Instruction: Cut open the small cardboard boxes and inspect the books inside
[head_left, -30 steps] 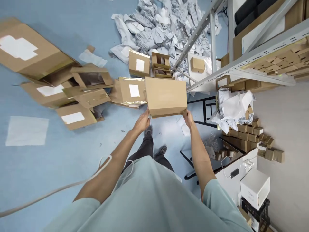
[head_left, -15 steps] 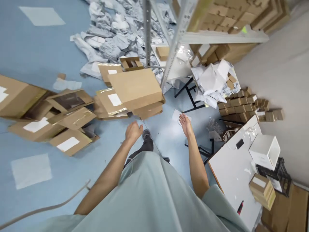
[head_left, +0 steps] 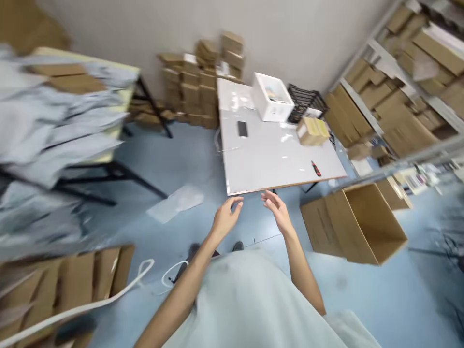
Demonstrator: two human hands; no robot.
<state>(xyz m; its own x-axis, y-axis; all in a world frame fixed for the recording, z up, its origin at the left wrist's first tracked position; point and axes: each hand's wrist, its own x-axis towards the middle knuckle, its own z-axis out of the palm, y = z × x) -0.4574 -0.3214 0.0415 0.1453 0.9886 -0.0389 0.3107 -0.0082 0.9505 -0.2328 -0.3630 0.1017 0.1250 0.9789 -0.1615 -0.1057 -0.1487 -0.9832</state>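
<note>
My left hand (head_left: pixel 225 217) is raised over the floor just short of the white table (head_left: pixel 257 164), fingers curved and apart from the thumb, holding nothing. My right hand (head_left: pixel 277 209) faces it at the same height, also open and bare. On the table lie a dark phone (head_left: pixel 242 129) with a thin white cable and a red and black tool (head_left: pixel 316 168), perhaps a cutter. Farther back are a white box (head_left: pixel 272 99) with things inside, a small cardboard box (head_left: pixel 311 133) with yellow tape and a black crate (head_left: pixel 305 102).
A large open carton (head_left: pixel 333 232) stands on the floor at right, beside shelves (head_left: pixel 389 63) of boxes. Small boxes (head_left: pixel 197 89) are stacked by the wall. At left, grey mailing bags (head_left: pixel 72 116) cover another table; flattened cardboard (head_left: pixel 76 280) and a white hose (head_left: pixel 87 307) lie below.
The view has swung right, bringing the white table from the right edge to directly ahead. Both hands have come closer together, and my left fingers have loosened from a curled shape.
</note>
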